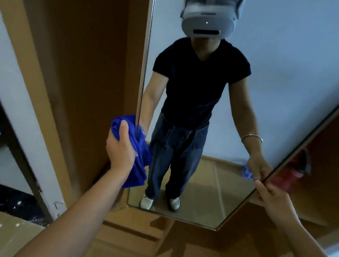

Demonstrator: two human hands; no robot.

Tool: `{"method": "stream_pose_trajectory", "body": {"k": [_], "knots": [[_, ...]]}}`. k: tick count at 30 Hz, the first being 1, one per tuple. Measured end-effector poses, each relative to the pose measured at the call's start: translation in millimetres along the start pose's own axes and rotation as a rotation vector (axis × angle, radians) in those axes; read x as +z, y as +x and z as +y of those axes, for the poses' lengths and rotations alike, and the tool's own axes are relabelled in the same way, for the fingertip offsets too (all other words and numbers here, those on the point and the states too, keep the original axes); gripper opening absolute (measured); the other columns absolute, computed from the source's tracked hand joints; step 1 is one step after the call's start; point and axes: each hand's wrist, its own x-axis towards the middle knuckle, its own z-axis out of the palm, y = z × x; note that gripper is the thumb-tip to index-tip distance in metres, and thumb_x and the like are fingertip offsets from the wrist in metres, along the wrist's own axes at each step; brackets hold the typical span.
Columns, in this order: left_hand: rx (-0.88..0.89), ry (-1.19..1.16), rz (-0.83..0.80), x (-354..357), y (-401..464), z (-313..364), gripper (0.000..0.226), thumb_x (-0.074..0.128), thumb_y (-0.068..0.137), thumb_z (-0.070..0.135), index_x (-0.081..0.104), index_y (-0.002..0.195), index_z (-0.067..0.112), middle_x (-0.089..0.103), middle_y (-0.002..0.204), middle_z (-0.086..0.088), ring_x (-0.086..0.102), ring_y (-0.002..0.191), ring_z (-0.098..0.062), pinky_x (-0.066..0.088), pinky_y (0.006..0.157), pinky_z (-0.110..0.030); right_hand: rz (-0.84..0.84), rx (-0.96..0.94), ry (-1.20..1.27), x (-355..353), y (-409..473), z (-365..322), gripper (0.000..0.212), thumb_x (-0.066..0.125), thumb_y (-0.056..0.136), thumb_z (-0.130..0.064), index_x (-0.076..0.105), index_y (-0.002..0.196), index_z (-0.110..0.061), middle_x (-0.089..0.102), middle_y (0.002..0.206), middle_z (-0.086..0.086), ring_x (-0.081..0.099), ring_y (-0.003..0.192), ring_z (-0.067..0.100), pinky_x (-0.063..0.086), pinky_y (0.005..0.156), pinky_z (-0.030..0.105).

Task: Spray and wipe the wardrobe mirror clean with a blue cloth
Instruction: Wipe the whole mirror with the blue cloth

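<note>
The tall wardrobe mirror (282, 78) fills the middle and right of the head view, framed in thin gold trim. My left hand (120, 147) grips a bunched blue cloth (138, 158) and presses it against the mirror's left edge, about halfway down. My right hand (271, 201) holds the mirror's right edge near its lower corner, fingers pinched on the frame. The glass reflects a person in a dark shirt, jeans and a headset. No spray bottle can be made out for certain.
Brown wooden wardrobe panels (80, 67) surround the mirror at left and below. A white wall strip and dark door frame (16, 142) run down the far left. Something red (290, 171) sits inside the wardrobe behind the mirror's right edge.
</note>
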Motion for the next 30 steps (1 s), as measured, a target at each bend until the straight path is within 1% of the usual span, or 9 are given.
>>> {"method": "stream_pose_trajectory", "body": {"k": [2, 4, 6, 9, 12, 17, 22, 27, 30], "knots": [[0.065, -0.033, -0.060, 6, 9, 30, 0.029, 0.042, 0.095, 0.041, 0.045, 0.073, 0.023, 0.050, 0.067, 0.003, 0.053, 0.057, -0.007, 0.045, 0.056, -0.014, -0.034, 0.028, -0.124, -5, 0, -9, 0.033, 0.055, 0.093, -0.030, 0.064, 0.071, -0.007, 0.056, 0.060, 0.009, 0.050, 0.056, 0.023, 0.035, 0.058, 0.033], [0.130, -0.051, -0.120, 12, 17, 62, 0.028, 0.045, 0.093, 0.043, 0.046, 0.076, 0.021, 0.050, 0.063, 0.001, 0.053, 0.048, -0.005, 0.044, 0.049, -0.013, -0.043, 0.071, -0.216, -10, -6, -24, 0.029, 0.059, 0.090, -0.031, 0.064, 0.103, -0.005, 0.064, 0.083, 0.013, 0.057, 0.073, 0.028, 0.040, 0.066, 0.035], [0.200, -0.064, -0.173, 18, 25, 98, 0.029, 0.051, 0.089, 0.048, 0.051, 0.082, 0.019, 0.054, 0.064, 0.001, 0.055, 0.050, -0.005, 0.047, 0.055, -0.017, 0.032, 0.064, -0.243, -21, -11, -47, 0.060, 0.067, 0.084, -0.031, 0.044, 0.132, -0.004, 0.058, 0.114, 0.022, 0.057, 0.097, 0.037, 0.046, 0.082, 0.041], [0.308, -0.070, -0.227, 29, 39, 147, 0.036, 0.056, 0.079, 0.056, 0.056, 0.088, 0.022, 0.062, 0.081, 0.000, 0.062, 0.074, -0.016, 0.051, 0.073, -0.031, 0.304, -0.025, -0.166, -51, -27, -102, 0.098, 0.071, 0.076, -0.040, 0.013, 0.148, -0.006, 0.031, 0.143, 0.027, 0.039, 0.124, 0.047, 0.035, 0.101, 0.050], [0.350, -0.093, -0.265, 40, 46, 190, 0.026, 0.063, 0.081, 0.048, 0.055, 0.088, 0.025, 0.066, 0.078, 0.004, 0.065, 0.073, -0.014, 0.053, 0.071, -0.029, 0.462, -0.267, -0.128, -78, -44, -158, 0.094, 0.061, 0.068, -0.059, 0.023, 0.145, -0.020, 0.036, 0.143, 0.016, 0.041, 0.125, 0.041, 0.039, 0.098, 0.056], [0.379, -0.131, -0.308, 51, 58, 248, 0.026, 0.072, 0.075, 0.038, 0.053, 0.088, 0.025, 0.062, 0.077, 0.001, 0.062, 0.067, -0.015, 0.052, 0.061, -0.025, 0.597, -0.711, -0.051, -91, -60, -228, 0.046, 0.066, 0.083, -0.024, 0.053, 0.126, -0.016, 0.053, 0.129, 0.004, 0.049, 0.118, 0.026, 0.040, 0.094, 0.042], [0.396, -0.138, -0.328, 68, 74, 299, 0.027, 0.075, 0.073, 0.036, 0.053, 0.085, 0.025, 0.059, 0.074, 0.002, 0.058, 0.063, -0.013, 0.047, 0.054, -0.021, 0.528, -0.810, -0.125, -114, -40, -271, 0.045, 0.067, 0.081, -0.017, 0.055, 0.124, -0.017, 0.049, 0.133, -0.007, 0.044, 0.121, 0.016, 0.031, 0.090, 0.026], [0.444, -0.149, -0.372, 83, 88, 358, 0.024, 0.072, 0.076, 0.035, 0.053, 0.082, 0.021, 0.055, 0.065, 0.003, 0.051, 0.056, -0.012, 0.045, 0.051, -0.022, 0.580, -0.897, -0.184, -153, -25, -313, 0.041, 0.067, 0.081, -0.016, 0.058, 0.121, -0.013, 0.051, 0.131, -0.001, 0.044, 0.118, 0.018, 0.030, 0.088, 0.027], [0.463, -0.161, -0.380, 92, 92, 392, 0.032, 0.072, 0.076, 0.036, 0.059, 0.096, 0.015, 0.061, 0.076, -0.003, 0.055, 0.061, -0.015, 0.047, 0.055, -0.023, 0.660, -0.916, -0.229, -188, -11, -335, 0.041, 0.063, 0.083, -0.018, 0.056, 0.122, -0.010, 0.049, 0.135, 0.005, 0.041, 0.117, 0.019, 0.031, 0.091, 0.031]]}}
